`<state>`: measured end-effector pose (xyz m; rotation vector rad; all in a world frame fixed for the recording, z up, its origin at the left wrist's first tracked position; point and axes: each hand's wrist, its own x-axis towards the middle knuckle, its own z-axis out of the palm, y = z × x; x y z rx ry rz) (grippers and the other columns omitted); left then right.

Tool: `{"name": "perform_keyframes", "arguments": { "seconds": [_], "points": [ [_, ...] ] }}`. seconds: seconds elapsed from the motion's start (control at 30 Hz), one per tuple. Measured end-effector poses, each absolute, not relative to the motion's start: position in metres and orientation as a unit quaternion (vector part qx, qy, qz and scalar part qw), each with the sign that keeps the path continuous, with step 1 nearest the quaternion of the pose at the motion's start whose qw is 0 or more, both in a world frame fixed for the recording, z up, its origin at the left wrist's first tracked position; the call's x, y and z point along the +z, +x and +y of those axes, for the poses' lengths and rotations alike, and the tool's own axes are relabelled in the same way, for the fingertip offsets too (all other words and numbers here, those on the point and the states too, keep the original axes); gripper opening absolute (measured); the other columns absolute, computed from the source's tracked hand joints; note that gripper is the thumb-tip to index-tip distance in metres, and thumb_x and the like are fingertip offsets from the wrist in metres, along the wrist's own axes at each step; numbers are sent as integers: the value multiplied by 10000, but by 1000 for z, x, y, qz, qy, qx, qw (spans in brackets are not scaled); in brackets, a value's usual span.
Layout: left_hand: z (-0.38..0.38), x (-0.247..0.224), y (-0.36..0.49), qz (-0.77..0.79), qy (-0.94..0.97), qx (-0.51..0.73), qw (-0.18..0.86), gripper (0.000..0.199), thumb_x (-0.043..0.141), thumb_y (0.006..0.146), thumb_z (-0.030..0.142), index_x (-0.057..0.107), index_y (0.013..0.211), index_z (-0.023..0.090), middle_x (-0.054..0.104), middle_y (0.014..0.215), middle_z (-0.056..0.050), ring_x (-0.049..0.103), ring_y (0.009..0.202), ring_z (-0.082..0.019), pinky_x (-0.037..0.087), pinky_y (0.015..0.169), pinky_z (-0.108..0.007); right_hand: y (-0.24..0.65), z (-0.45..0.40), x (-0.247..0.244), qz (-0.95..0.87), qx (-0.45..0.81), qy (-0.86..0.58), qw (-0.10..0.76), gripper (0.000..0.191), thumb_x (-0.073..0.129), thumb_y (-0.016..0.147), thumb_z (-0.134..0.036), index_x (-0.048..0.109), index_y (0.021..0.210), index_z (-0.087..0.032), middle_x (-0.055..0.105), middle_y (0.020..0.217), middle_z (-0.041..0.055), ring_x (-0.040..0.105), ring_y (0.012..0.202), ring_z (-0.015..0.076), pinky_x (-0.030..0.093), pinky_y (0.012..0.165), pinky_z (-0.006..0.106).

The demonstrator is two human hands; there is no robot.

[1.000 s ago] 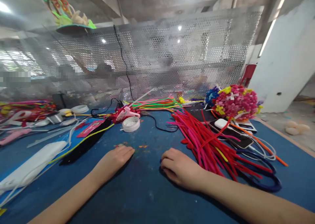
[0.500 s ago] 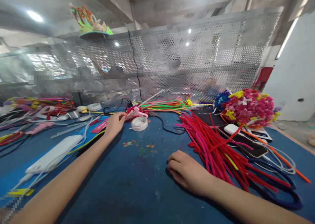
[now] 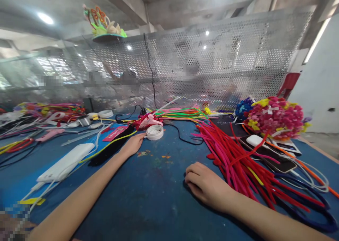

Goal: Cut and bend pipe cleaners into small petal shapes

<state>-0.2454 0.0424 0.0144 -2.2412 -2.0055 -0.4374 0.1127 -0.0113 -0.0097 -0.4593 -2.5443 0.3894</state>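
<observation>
Head view, white roll (image 3: 155, 136) opening upward, axis upright, left hand (image 3: 133, 144) touching, grip unclear

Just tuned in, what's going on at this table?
The left hand reaches forward, its fingertips at the edge of the white tape roll; whether they grip it is unclear. The right hand rests on the blue table, beside the red and pink fuzzy stems. A pink flower bouquet sits beyond them.

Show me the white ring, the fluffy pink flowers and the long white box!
White ring (image 3: 155, 136): head view, front outer wall.
Pink flowers (image 3: 280, 119): head view, middle petals.
Long white box (image 3: 67, 160): head view, flat top.
</observation>
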Motion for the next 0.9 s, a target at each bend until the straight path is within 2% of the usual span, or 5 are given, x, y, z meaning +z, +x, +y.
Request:
{"name": "perform_keyframes", "arguments": {
  "seconds": [0.17, 0.27, 0.53, 0.9],
  "points": [
    [38, 16, -249, -668, -729, -139, 62, 361, 347, 804, 216, 633, 1014, 152, 650, 1060, -108, 588, 1005, -236, 422, 933, -371, 113, -11, -11, -937, 142, -171, 268, 125, 459, 837, -105, 562, 864, -170, 559, 915, 59, 486, 862, 164, 421, 785, 310],
    [44, 14, -247, -675, -718, -151, 78, 377, 363, 796, 205, 586, 1093, 139, 618, 1116, -123, 552, 1067, -241, 391, 967, -395, 113, -11, -12, -938, 143, -169, 266, 123, 456, 842, -110, 561, 857, -172, 557, 912, 60, 487, 859, 165, 422, 772, 304],
    [56, 10, -244, -649, -743, -149, 60, 470, 318, 781, 138, 500, 1214, 111, 526, 1284, -106, 478, 1187, -197, 331, 1031, -338, 113, -13, -13, -938, 151, -173, 260, 131, 454, 840, -99, 552, 862, -183, 555, 927, 50, 492, 861, 169, 420, 776, 315],
    [43, 14, -251, -643, -750, -152, 37, 378, 335, 828, 233, 602, 1088, 170, 596, 1207, -76, 531, 1124, -210, 367, 999, -355, 113, -13, -12, -938, 155, -177, 255, 133, 449, 842, -101, 556, 857, -178, 556, 925, 56, 489, 864, 167, 427, 768, 308]
  ]
}}
